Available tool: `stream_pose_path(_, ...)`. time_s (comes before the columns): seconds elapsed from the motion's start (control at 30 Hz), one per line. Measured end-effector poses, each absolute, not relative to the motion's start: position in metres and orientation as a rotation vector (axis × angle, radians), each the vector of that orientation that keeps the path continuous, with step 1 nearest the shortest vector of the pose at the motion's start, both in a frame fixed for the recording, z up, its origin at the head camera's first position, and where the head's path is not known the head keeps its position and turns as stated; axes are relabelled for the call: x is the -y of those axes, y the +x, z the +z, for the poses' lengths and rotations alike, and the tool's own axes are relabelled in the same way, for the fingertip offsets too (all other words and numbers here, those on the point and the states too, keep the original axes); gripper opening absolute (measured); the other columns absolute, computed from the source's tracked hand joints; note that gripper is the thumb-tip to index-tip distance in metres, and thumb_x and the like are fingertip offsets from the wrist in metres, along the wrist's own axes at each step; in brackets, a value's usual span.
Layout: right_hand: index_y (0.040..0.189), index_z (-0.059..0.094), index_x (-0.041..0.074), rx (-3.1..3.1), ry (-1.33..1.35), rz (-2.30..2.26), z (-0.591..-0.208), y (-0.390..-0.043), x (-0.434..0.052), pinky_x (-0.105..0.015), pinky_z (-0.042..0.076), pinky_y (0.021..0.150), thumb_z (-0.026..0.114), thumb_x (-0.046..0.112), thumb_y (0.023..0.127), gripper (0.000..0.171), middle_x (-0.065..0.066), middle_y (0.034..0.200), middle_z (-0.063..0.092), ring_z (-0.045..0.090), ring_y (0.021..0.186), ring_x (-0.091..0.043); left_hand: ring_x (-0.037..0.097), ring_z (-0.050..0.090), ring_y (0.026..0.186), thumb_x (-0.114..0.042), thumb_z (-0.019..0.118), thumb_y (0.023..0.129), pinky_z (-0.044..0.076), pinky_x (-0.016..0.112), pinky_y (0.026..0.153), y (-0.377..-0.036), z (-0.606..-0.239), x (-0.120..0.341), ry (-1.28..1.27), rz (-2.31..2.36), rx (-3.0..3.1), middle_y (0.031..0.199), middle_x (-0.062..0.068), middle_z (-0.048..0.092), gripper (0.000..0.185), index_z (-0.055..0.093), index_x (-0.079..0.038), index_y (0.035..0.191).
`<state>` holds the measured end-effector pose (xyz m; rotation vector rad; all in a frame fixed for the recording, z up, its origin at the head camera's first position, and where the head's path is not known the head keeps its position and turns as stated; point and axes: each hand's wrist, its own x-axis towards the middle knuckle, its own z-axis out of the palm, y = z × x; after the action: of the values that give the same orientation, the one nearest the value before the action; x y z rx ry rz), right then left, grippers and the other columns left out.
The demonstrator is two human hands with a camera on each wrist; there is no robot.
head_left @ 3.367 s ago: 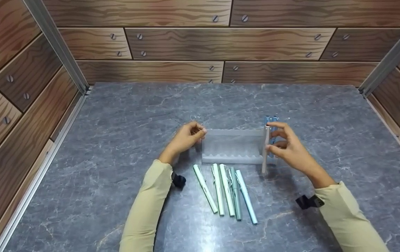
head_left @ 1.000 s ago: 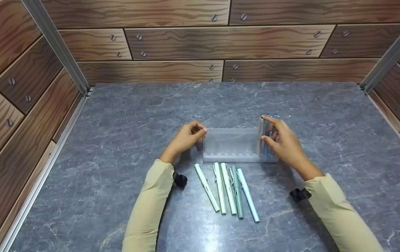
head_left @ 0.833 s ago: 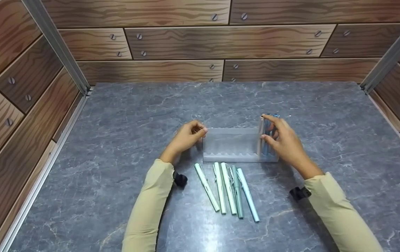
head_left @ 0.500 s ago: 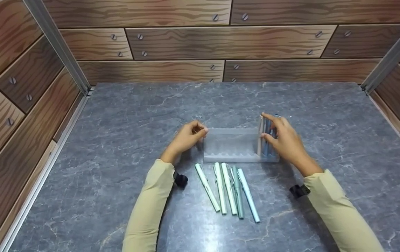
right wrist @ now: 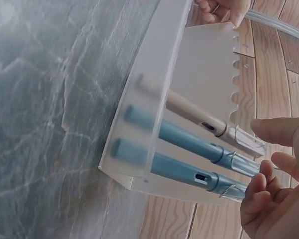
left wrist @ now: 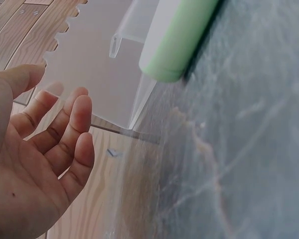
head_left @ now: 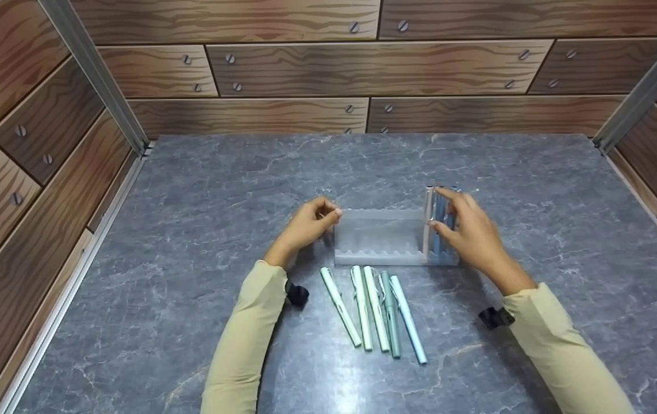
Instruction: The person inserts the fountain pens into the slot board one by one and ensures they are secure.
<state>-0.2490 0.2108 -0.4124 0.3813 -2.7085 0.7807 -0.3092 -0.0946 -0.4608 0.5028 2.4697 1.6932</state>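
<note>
A translucent pen rack [head_left: 380, 233] with scalloped edges stands on the table. My left hand [head_left: 305, 227] pinches its upper left corner between thumb and index finger; in the left wrist view, the index fingertip shows through the panel. A pinkish-beige fountain pen [right wrist: 198, 113] stands in a slot near the rack's right end. Beside it are two blue pens [right wrist: 189, 141], their lower ends blurred behind the front lip. My right hand [head_left: 472, 233] is at the caps, thumb and index finger spread close to the beige pen without gripping it. Whether the thumb touches the pen is unclear.
In front of the rack lie several capped pens: light green ones [head_left: 339, 307], a dark green one [head_left: 390, 316] and a light blue one [head_left: 408, 322]. The grey marbled table [head_left: 219, 172] is bounded by wood-patterned walls [head_left: 362, 69] and metal posts [head_left: 98, 75].
My right hand has brought the beige pen back and left from before the rack into a slot beside the blue pens, then loosened its fingers from it. The left hand has stayed at the corner.
</note>
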Motion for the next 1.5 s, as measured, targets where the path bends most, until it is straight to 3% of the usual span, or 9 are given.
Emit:
stream_pose_path(0.37,0.14,0.045,0.005,2.765,0.494,0.868,-0.415,-0.229,-0.203,-0.025,0.04,0.061,0.074,0.017,0.085,0.063,-0.013,0.098,0.056,0.049,0.074,-0.018,0.017,0.057,0.068,-0.018,0.06,0.095,0.044,0.019,0.059,-0.307,-0.459,0.095,0.518,1.715,-2.46,0.084,0.006,0.064,0.021,0.062,0.002,0.103)
stream_pose_path(0.57,0.14,0.044,0.007,2.872,0.573,0.906,-0.419,-0.219,-0.198,-0.026,0.047,0.063,0.073,0.022,0.086,0.063,-0.008,0.097,0.06,0.055,0.073,-0.014,0.013,0.055,0.066,-0.019,0.059,0.096,0.043,0.02,0.058,-0.309,-0.461,0.094,0.513,1.706,-2.458,0.083,0.003,0.063,0.019,0.062,-0.001,0.102)
stream_pose_path(0.8,0.142,0.041,0.01,3.018,0.655,1.027,-0.426,-0.209,-0.196,-0.025,0.049,0.06,0.071,0.034,0.087,0.068,-0.006,0.094,0.062,0.06,0.071,-0.01,0.015,0.058,0.068,-0.017,0.059,0.096,0.046,0.02,0.061,-0.309,-0.459,0.094,0.527,1.696,-2.46,0.087,0.009,0.066,0.019,0.062,0.0,0.103)
stream_pose_path(1.0,0.144,0.038,0.007,3.106,0.709,1.115,-0.429,-0.204,-0.192,-0.025,0.049,0.058,0.072,0.041,0.084,0.077,-0.003,0.092,0.062,0.058,0.067,-0.009,0.012,0.056,0.066,-0.016,0.059,0.096,0.046,0.019,0.061,-0.308,-0.459,0.095,0.519,1.709,-2.456,0.085,0.008,0.066,0.018,0.062,0.001,0.102)
stream_pose_path(1.5,0.141,0.043,0.01,3.228,0.909,0.99,-0.437,-0.198,-0.185,-0.022,0.043,0.055,0.075,0.044,0.08,0.077,0.0,0.09,0.06,0.049,0.061,-0.004,0.008,0.054,0.066,-0.018,0.059,0.096,0.047,0.02,0.061,-0.309,-0.459,0.095,0.523,1.697,-2.463,0.087,0.009,0.066,0.019,0.062,0.0,0.102)
